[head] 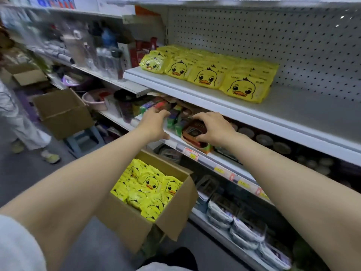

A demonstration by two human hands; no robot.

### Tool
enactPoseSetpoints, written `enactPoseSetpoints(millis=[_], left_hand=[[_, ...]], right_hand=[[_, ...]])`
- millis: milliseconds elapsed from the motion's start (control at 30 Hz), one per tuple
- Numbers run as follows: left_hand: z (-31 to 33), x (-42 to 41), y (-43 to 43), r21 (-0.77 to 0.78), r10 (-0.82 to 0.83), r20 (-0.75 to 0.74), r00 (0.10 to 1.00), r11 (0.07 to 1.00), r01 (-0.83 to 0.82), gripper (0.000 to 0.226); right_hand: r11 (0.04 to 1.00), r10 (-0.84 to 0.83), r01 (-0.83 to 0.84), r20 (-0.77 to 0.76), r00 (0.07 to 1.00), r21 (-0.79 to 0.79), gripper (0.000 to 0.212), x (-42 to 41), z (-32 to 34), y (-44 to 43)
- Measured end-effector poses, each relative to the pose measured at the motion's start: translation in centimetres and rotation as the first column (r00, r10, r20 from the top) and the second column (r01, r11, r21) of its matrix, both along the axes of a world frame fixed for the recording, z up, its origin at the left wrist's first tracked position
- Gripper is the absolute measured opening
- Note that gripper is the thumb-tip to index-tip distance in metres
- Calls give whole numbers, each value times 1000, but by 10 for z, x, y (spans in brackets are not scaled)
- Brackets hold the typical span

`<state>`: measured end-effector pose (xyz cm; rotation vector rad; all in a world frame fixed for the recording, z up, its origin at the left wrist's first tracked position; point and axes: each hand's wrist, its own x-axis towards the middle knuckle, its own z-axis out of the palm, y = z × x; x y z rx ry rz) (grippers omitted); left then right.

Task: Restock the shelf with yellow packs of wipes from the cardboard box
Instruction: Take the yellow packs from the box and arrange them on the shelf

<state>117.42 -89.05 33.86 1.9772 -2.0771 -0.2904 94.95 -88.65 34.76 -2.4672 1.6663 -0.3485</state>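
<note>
Yellow packs of wipes with a duck face (207, 75) stand in rows on the white upper shelf (304, 112); its right part is bare. More yellow packs (148, 190) fill an open cardboard box (127, 227) on the floor below my arms. Both hands hover in front of the lower shelf, above the box. My left hand (154, 124) has loosely bent fingers and holds nothing. My right hand (213, 128) is also empty, its fingers curved over a small dark red box (193, 130) on that shelf; contact is unclear.
The lower shelf (195, 151) carries small green and red goods with price tags on its edge. Wrapped packs (244, 229) lie on the bottom shelf. Another open carton (62, 112) sits on a stool at left, beside a standing person's legs (21, 126).
</note>
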Motion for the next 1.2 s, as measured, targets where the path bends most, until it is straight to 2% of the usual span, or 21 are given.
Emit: enactPoseSetpoints(millis=[333, 600, 833, 1000, 1200], left_hand=[[-38, 97, 0, 51, 80, 47, 996, 995, -82, 82], [-125, 189, -60, 259, 47, 80, 996, 963, -66, 88], [-204, 254, -121, 422, -150, 109, 983, 902, 91, 80], [-268, 261, -152, 584, -231, 35, 972, 794, 167, 76], [-340, 259, -175, 614, -374, 0, 927, 732, 295, 73]], right_hand=[[986, 121, -112, -65, 991, 124, 77, 104, -38, -34], [942, 131, -100, -77, 988, 320, 68, 207, -120, -98], [845, 22, 57, -141, 990, 531, 67, 246, -206, -130], [698, -91, 200, -192, 977, 687, 64, 250, -277, -131], [578, -274, 289, -152, 950, 763, 69, 251, -343, -130]])
